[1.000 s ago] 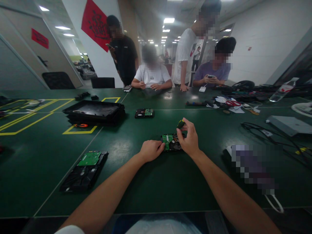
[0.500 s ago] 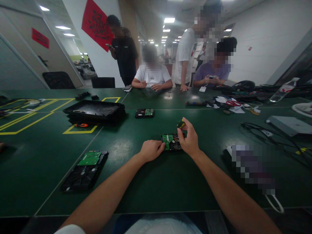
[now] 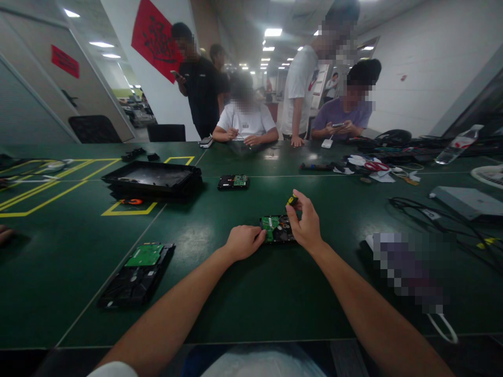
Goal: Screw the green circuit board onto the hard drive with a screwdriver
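From where I stand, the long green table fills most of the room's foreground, its smooth top catching a dull shine and crossed by thin pale seams. Toward the far left sits a stack of shallow black trays, flat and rectangular with raised rims. At the near left, a black oblong drive lies aslant, its long axis running from near left to far right, a flat green board at the far end. In the middle, the left hand grasps the left end of a smaller hard drive, thumb at its near edge. That one lies flat on the table, long axis running left to right, its green circuit board toward the left and dark metal toward the right. Above its right part, the right hand pinches a stubby, rounded black-and-yellow tool handle between thumb and fingers; the handle slants up toward the right, and I cannot make out its lower end behind the fingers.
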Demonstrator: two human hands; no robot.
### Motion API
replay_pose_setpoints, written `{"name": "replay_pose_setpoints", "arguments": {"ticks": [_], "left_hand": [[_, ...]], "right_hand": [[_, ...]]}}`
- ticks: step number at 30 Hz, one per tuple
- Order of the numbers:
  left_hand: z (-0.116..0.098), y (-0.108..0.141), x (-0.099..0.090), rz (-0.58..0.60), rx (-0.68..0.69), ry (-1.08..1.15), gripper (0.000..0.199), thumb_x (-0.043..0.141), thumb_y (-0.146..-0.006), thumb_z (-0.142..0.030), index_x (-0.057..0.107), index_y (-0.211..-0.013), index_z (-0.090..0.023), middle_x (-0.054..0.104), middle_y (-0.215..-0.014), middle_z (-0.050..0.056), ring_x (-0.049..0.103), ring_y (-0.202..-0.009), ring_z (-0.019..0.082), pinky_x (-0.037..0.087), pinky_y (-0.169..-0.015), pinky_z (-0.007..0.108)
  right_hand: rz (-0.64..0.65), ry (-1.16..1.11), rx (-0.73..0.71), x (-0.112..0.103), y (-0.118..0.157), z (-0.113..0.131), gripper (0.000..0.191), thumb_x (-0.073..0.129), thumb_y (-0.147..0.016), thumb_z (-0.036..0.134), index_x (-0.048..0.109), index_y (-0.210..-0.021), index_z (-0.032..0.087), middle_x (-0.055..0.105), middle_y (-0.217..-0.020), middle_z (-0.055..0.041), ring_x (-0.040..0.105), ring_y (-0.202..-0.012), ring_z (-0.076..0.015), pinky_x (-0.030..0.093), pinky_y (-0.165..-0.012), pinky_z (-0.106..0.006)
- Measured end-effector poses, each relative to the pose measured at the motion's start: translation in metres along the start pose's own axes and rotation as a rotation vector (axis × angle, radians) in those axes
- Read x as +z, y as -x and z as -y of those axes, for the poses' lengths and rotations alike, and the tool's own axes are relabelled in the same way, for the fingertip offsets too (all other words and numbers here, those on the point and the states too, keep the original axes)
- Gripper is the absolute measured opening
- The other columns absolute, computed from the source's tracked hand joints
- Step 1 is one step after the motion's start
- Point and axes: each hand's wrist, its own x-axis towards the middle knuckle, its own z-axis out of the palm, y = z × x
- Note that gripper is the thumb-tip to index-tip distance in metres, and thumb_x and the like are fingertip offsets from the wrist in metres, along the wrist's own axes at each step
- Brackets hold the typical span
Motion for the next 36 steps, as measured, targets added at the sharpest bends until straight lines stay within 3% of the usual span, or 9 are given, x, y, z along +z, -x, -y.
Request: {"name": "replay_pose_setpoints", "arguments": {"ticks": [5,9,13,16,18,20,23,32,36], "left_hand": [[0.001,0.000,0.000,0.003,-0.003,-0.007,0.053,0.030,-0.107,-0.051,0.070,-0.088,-0.024,0.076,-0.089,0.008,0.072,-0.082,0.024,0.044,-0.070,0.032],[0.002,0.000,0.000,0.005,0.001,-0.004,0.054,0.029,-0.107,-0.052,0.071,-0.088,-0.024,0.076,-0.090,0.008,0.071,-0.083,0.024,0.044,-0.071,0.032],[0.002,0.001,0.001,-0.001,0.001,-0.004,0.053,0.029,-0.107,-0.052,0.071,-0.088,-0.024,0.076,-0.089,0.009,0.071,-0.082,0.024,0.044,-0.071,0.033],[0.002,0.001,0.001,-0.013,0.002,-0.005,0.054,0.029,-0.107,-0.051,0.070,-0.087,-0.024,0.075,-0.087,0.008,0.071,-0.081,0.024,0.043,-0.070,0.032],[0.001,0.001,0.001,-0.016,0.003,-0.003,0.053,0.029,-0.107,-0.051,0.070,-0.086,-0.024,0.075,-0.087,0.008,0.070,-0.081,0.024,0.043,-0.070,0.032],[0.001,0.001,0.000,-0.012,0.002,0.000,0.053,0.030,-0.107,-0.051,0.070,-0.087,-0.024,0.075,-0.087,0.008,0.070,-0.080,0.023,0.043,-0.070,0.032],[0.001,0.001,-0.001,-0.004,-0.001,0.000,0.053,0.030,-0.107,-0.051,0.071,-0.087,-0.024,0.075,-0.087,0.007,0.070,-0.080,0.023,0.043,-0.070,0.032],[0.001,0.000,0.002,-0.020,0.010,-0.018,0.054,0.028,-0.107,-0.051,0.069,-0.086,-0.023,0.076,-0.088,0.007,0.071,-0.080,0.024,0.042,-0.067,0.032],[0.001,0.000,0.002,-0.010,0.000,-0.022,0.053,0.029,-0.107,-0.051,0.069,-0.087,-0.023,0.076,-0.089,0.008,0.071,-0.081,0.024,0.043,-0.069,0.032]], "right_hand": [[-0.030,-0.006,0.005,-0.006,-0.006,0.005,0.040,0.044,-0.109,0.038,0.052,-0.147,0.032,0.066,-0.138,-0.0089,0.064,-0.125,-0.0274,0.053,-0.108,-0.054],[-0.050,-0.068,0.043,-0.010,-0.009,0.007,0.032,0.047,-0.108,0.039,0.058,-0.137,0.031,0.071,-0.129,-0.0080,0.069,-0.116,-0.0261,0.057,-0.102,-0.051],[-0.037,-0.260,0.161,-0.012,-0.011,0.006,0.035,0.057,-0.104,0.044,0.058,-0.135,0.030,0.071,-0.122,-0.0077,0.073,-0.088,-0.0199,0.064,-0.077,-0.038],[0.017,-0.439,0.287,-0.014,-0.013,0.006,0.042,0.065,-0.098,0.047,0.060,-0.137,0.031,0.069,-0.117,-0.0053,0.064,-0.060,-0.0106,0.057,-0.053,-0.027],[0.084,-0.533,0.347,-0.015,-0.016,0.008,0.040,0.068,-0.096,0.048,0.064,-0.131,0.029,0.069,-0.104,-0.0028,0.061,-0.056,-0.0094,0.052,-0.048,-0.025],[0.124,-0.618,0.391,-0.017,-0.018,0.010,0.035,0.071,-0.094,0.049,0.068,-0.122,0.027,0.069,-0.095,-0.0013,0.064,-0.057,-0.0107,0.050,-0.046,-0.023],[0.148,-0.746,0.462,-0.019,-0.020,0.014,0.035,0.075,-0.091,0.049,0.065,-0.114,0.025,0.072,-0.108,-0.0039,0.070,-0.060,-0.0124,0.049,-0.044,-0.022],[0.195,-0.979,0.618,-0.022,-0.023,0.016,0.041,0.061,-0.097,0.058,0.070,-0.115,0.021,0.073,-0.110,-0.0080,0.068,-0.062,-0.0123,0.045,-0.045,-0.023],[0.228,-0.941,0.663,-0.024,-0.023,0.017,0.041,0.068,-0.095,0.055,0.074,-0.117,0.021,0.068,-0.078,-0.0020,0.060,-0.056,-0.0106,0.039,-0.044,-0.020]]}}
